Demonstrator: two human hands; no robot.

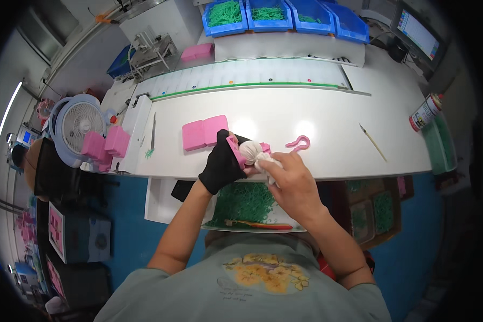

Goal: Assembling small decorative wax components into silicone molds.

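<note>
My left hand (222, 163), in a black glove with bare fingertips, is closed around a pink block (235, 151) just above the table's front edge. Pinched in the fingers of my right hand (295, 182) is a white cloth bundle (250, 152), its rounded end against the pink block. My left hand and the bundle hide much of that block. Two more pink blocks (204, 132) lie side by side just beyond my left hand. To the right of the bundle rests a curved pink strip (299, 143).
An open drawer (241, 206) of green pieces holds a red-handled tool (263, 226) below my hands. A thin brush (373, 142) lies right, tweezers (153, 131) left. A fan (80, 126) and stacked pink blocks (106, 144) stand left; blue bins (306, 33) line the back; a spray can (426, 112) stands right.
</note>
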